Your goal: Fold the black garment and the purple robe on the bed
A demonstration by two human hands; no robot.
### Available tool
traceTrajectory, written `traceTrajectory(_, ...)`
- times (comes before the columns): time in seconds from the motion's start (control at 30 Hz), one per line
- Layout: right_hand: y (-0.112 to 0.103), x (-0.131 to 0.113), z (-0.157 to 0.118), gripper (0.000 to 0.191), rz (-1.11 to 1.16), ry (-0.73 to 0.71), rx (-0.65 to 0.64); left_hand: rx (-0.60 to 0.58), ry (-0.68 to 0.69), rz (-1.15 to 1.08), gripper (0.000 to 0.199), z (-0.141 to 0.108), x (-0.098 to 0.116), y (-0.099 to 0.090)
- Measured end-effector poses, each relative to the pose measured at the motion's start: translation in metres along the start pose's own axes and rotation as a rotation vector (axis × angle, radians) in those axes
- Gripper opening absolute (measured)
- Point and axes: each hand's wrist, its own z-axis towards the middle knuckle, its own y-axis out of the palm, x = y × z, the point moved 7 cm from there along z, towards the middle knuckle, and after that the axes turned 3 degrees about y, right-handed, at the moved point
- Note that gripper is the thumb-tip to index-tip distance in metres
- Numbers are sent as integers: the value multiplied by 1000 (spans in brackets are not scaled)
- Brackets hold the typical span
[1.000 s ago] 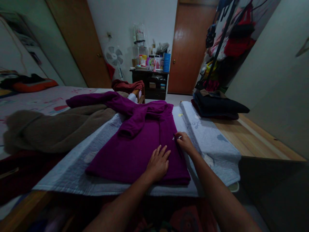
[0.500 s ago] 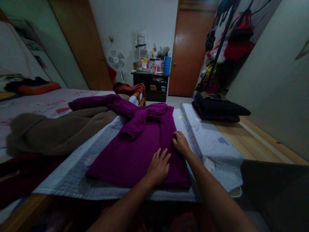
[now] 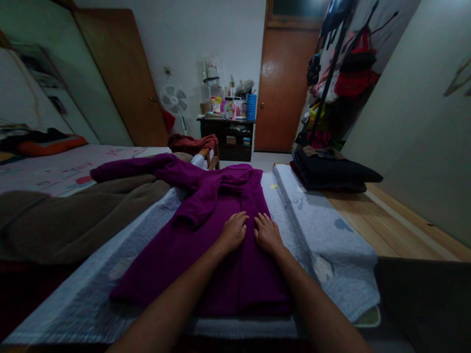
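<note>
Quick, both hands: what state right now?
Left hand: open, resting on the purple garment, holding nothing visible.
Right hand: open, fingers spread on the garment's right side.

Garment (image 3: 209, 223) lies on blanket (image 3: 338, 242), one sleeve (image 3: 132, 169) extending left over fleece (image 3: 69, 223). Clothes stack (image 3: 334, 169) sits right, at far end of board (image 3: 362, 215). Behind: cabinet (image 3: 225, 151) against wall (image 3: 228, 29), fan (image 3: 174, 100) to its left, door (image 3: 283, 93) to its right.

The purple garment (image 3: 191, 240) (long-sleeved) lies spread out.
</note>
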Motion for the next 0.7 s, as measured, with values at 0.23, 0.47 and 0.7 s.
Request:
traceTrajectory(0.23,-25,6,32,31,7,59,-125,11,0,59,38,67,-32,12)
traceTrajectory(0.47,-25,18,100,48,107,78,63,-34,17,97,31,86,-49,37)
traceTrajectory(0.7,17,38,111,50,173,63,-28,-53,15,179,23,120,-54,23)
